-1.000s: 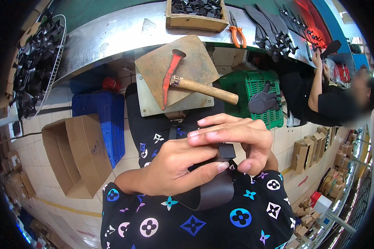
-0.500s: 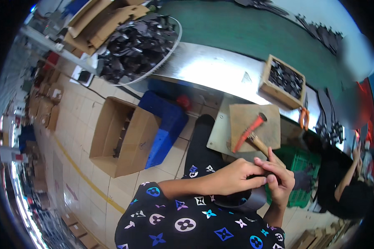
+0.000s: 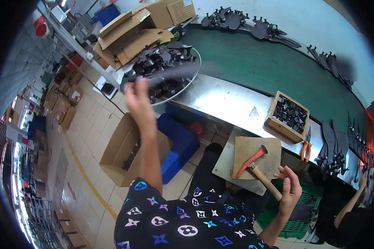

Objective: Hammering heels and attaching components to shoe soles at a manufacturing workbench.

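Note:
My left hand [image 3: 139,97] is raised at the near edge of a round basket [image 3: 198,56] heaped with dark, glossy metal pieces [image 3: 164,60]. Its fingers are closed on a long, dark flat piece [image 3: 176,74], smeared by motion, whose shape I cannot make out fully. My right hand [image 3: 290,189] has its fingers loosely curled and apart, holding nothing, beside the end of a hammer's wooden handle. The hammer [image 3: 253,161], with a red head, rests on a square brown pad [image 3: 243,145] over a metal plate [image 3: 222,164].
A wooden box [image 3: 274,122] of small dark parts and orange-handled pliers [image 3: 306,150] lie on the metal bench edge. Beyond runs a green surface [image 3: 245,62] with dark pieces. A cardboard box [image 3: 116,159], blue bin [image 3: 178,145] and green crate [image 3: 299,232] stand low. Another person [image 3: 349,207] is at right.
My hands were together over my lap and are now apart. The left has swung up and left to the basket with the dark piece; the right has moved slightly lower. The view has shifted.

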Demonstrator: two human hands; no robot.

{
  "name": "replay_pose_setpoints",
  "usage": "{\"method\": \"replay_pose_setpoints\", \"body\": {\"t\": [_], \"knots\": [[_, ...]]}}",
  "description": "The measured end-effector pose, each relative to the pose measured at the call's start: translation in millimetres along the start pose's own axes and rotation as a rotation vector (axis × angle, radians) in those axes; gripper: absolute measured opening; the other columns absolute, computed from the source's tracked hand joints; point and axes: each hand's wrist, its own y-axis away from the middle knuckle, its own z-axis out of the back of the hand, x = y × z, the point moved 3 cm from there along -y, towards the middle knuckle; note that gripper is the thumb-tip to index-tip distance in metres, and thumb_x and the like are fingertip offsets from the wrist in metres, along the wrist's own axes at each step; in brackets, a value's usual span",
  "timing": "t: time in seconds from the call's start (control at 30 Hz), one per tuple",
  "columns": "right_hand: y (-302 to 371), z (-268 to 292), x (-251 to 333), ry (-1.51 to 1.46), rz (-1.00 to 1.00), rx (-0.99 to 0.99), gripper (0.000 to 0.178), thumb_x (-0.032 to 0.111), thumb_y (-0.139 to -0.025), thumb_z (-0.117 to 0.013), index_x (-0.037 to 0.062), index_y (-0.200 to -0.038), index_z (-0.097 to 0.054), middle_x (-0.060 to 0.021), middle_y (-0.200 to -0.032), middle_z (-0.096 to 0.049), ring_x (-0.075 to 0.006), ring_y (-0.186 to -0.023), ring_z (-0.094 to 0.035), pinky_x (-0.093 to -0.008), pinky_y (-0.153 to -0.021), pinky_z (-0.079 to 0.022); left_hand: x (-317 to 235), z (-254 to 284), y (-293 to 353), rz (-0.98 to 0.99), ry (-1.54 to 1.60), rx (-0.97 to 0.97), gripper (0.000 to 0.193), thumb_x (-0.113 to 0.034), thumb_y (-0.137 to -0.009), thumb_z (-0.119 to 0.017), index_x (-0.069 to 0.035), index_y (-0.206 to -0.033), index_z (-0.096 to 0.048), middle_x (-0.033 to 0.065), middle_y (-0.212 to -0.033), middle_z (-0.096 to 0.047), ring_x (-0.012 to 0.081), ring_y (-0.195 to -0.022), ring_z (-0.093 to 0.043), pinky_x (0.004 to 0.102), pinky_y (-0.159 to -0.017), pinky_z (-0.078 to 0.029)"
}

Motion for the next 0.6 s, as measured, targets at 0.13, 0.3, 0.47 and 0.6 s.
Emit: {"method": "replay_pose_setpoints", "body": {"t": [0.13, 0.3, 0.47, 0.6], "knots": [[11, 21, -24, -0.117, -0.112, -0.171, 0.03, 0.014, -0.103, -0.05, -0.0085, -0.118, -0.06, -0.0187, -0.105, -0.07, -0.0208, -0.086, -0.069, -0.03, -0.081, -0.053, 54, 12, -118, -0.199, -0.055, -0.291, 0.041, -0.035, -0.096, -0.065, 0.006, -0.096, -0.059, 0.0106, -0.091, -0.058, 0.0209, -0.082, -0.056, 0.0348, -0.079, -0.047], [28, 34, -39, -0.201, -0.193, -0.339, 0.031, 0.018, -0.104, -0.05, -0.0067, -0.116, -0.061, -0.0149, -0.098, -0.07, -0.0175, -0.078, -0.067, -0.0284, -0.077, -0.053, 154, -20, -241, -0.323, -0.663, -0.422, 0.052, -0.047, -0.086, -0.07, 0.005, -0.089, -0.065, 0.026, -0.091, -0.067, 0.0444, -0.089, -0.063, 0.0513, -0.08, -0.048], [24, 51, -42, -0.216, -0.158, -0.407, 0.034, 0.018, -0.103, -0.05, -0.003, -0.13, -0.053, -0.016, -0.1, -0.071, -0.0174, -0.076, -0.068, -0.0277, -0.075, -0.053, 279, -12, -284, -0.246, -1.179, 0.23, 0.054, -0.048, -0.08, -0.073, 0.002, -0.099, -0.073, 0.0245, -0.1, -0.071, 0.0419, -0.092, -0.068, 0.0512, -0.081, -0.052], [0, 111, -73, -0.018, -0.049, -0.587, 0.033, 0.016, -0.102, -0.054, 0.0004, -0.131, -0.051, -0.0106, -0.102, -0.071, -0.0133, -0.075, -0.066, -0.0258, -0.071, -0.054, 281, -16, -267, -0.128, -1.092, 0.233, 0.064, -0.055, -0.083, -0.069, 0.006, -0.104, -0.067, 0.0289, -0.109, -0.068, 0.0459, -0.102, -0.065, 0.0554, -0.088, -0.05]]}}
